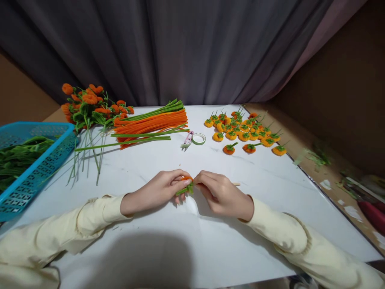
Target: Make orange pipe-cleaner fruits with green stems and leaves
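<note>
Between the fingers of my left hand [167, 188] is a small orange and green pipe-cleaner flower head [189, 187], with green fuzzy ends poking out below. My right hand [218, 192] pinches at the flower head's right side, its fingertips pressed together; what exactly they grip is hidden. Just past my right hand, the tip of a thin wooden stick [236, 184] shows on the table. Beyond my hands lie small pink-handled scissors [188, 139] and a roll of green tape [199, 139].
Orange pipe cleaners [150, 125] and green pipe cleaners [162, 107] lie stacked at the back. Finished orange flowers [90, 98] are heaped behind a blue basket [64, 154] of green leaves. Several yellow-orange flower heads [245, 135] sit back right on the white table [144, 249].
</note>
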{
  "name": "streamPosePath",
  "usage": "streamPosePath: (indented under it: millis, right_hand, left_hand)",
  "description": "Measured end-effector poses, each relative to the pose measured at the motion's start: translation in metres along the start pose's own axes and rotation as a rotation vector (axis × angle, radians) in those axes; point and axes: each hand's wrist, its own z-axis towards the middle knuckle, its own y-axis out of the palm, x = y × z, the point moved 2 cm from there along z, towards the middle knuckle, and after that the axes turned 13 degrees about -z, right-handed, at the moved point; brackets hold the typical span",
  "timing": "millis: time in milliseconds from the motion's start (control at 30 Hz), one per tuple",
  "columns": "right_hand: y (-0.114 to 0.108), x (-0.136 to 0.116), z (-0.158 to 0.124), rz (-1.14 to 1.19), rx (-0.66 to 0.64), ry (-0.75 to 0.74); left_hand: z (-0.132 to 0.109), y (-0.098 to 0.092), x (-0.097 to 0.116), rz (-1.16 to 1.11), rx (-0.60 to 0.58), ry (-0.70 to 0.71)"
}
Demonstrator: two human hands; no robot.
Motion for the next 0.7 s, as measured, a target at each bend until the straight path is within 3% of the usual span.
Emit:
streamPosePath:
  millis: [167,300,533,700]
  right_hand:
    - [-0.003,0.003,0.004,0.125,-0.038,0.244]
    - [-0.004,0.001,0.002,0.072,0.036,0.197]
    - [0.0,-0.006,-0.004,-0.104,0.15,0.017]
    - [0.007,-0.003,-0.006,-0.2,0.105,0.021]
  left_hand:
    - [-0.009,0.0,0.006,0.475,0.095,0.345]
    - [-0.014,-0.001,0.014,0.759,0.19,0.553]
    - [-0.024,0.001,0.032,0.781,0.298,0.548]
    - [-0.018,-0.001,0.028,0.685,0.294,0.399]
